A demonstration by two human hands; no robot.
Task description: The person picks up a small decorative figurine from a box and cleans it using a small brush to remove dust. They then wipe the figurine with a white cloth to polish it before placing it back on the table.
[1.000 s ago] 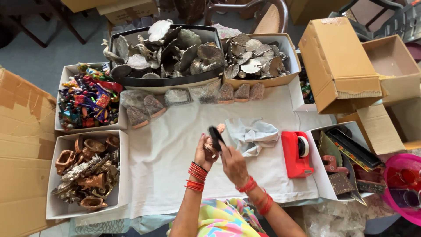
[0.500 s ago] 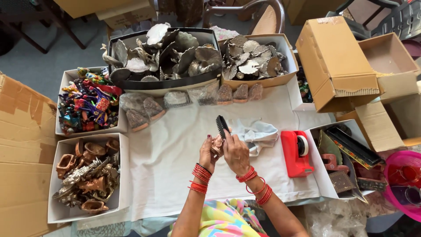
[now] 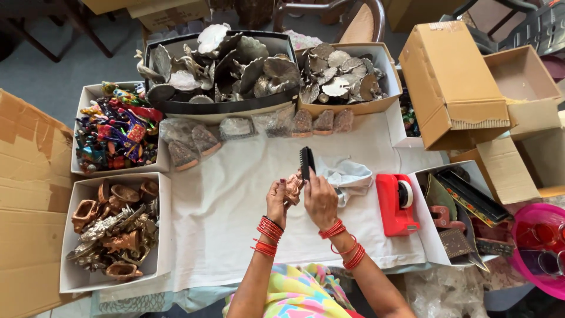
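Note:
My left hand (image 3: 276, 201) grips a small copper-coloured metal figurine (image 3: 292, 187) over the white cloth (image 3: 223, 206). Pressed against the figurine is a black brush (image 3: 306, 161), held upright in my right hand (image 3: 321, 199). Both wrists wear red bangles. A crumpled pale cloth rag (image 3: 348, 176) lies just right of my hands.
A red tape dispenser (image 3: 395, 203) sits to the right. White boxes on the left hold colourful figurines (image 3: 115, 126) and copper pieces (image 3: 115, 227). A black tray (image 3: 218, 65) and a box of silver leaf-shaped pieces (image 3: 341, 76) stand at the back. Cardboard boxes (image 3: 453, 82) crowd the right.
The brush has swung from a slant to upright and come close against the figurine. Both hands have drawn closer together over the cloth.

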